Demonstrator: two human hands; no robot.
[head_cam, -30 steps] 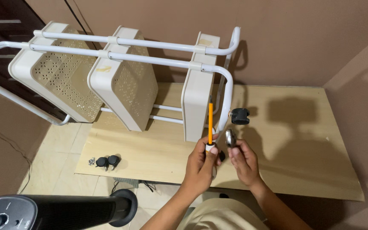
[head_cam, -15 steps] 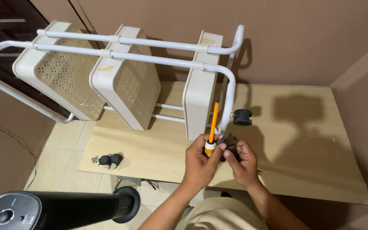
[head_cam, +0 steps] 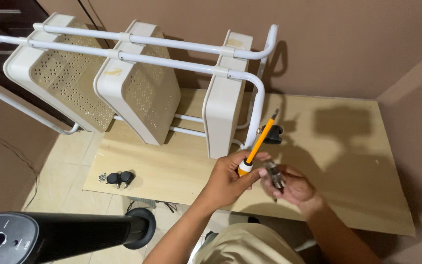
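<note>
- The left hand [head_cam: 228, 178] is closing around the handle of an orange screwdriver [head_cam: 256, 147], fingers curled tight, thumb pressing at the white collar; the shaft is pointing up and away from the hands towards the cart frame.
- The right hand [head_cam: 294, 188] is lying palm-up just beside the left, fingers half curled, cradling one small dark caster wheel [head_cam: 273, 175]; whether the fingers are pinching it or only supporting it cannot be told.
- The two hands are nearly touching, hovering above the near edge of the plywood board [head_cam: 348, 161] that is serving as the work surface on the floor.
- One white three-tier cart [head_cam: 137, 93] is lying on its side beyond the hands; three perforated trays are counted.
- One caster [head_cam: 272, 134] is already sitting on the cart's leg end, just beyond the screwdriver tip.
- Two loose casters [head_cam: 119, 178] are resting on the board well to the left of the hands, with a few small screws beside them.
- One black tower fan [head_cam: 59, 237] is lying near the left forearm.
</note>
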